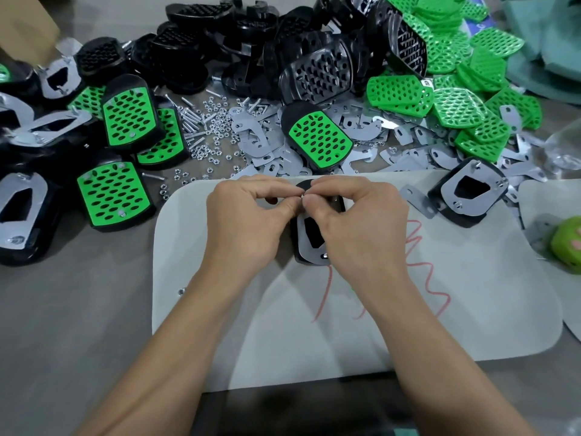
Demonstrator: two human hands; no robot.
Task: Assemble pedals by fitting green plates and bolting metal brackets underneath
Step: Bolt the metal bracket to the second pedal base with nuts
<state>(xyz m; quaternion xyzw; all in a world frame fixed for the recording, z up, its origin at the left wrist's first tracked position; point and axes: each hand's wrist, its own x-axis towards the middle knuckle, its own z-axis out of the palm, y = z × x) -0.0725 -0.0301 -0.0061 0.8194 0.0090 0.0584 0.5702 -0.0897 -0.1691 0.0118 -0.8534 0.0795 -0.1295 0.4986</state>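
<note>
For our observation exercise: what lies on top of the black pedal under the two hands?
A metal bracket lies on the black pedal, a fastener showing at its near end. The left hand and right hand pinch a small shiny part over the far end, hiding the rest.

green perforated plates [452, 108], black pedal shells [195, 42], grey mat [471, 294] with red scribble [421, 272]

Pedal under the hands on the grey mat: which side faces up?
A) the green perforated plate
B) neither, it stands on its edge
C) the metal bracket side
C: the metal bracket with its dark cutout lies on top of the pedal, while the left hand and right hand pinch a small fastener.
</note>
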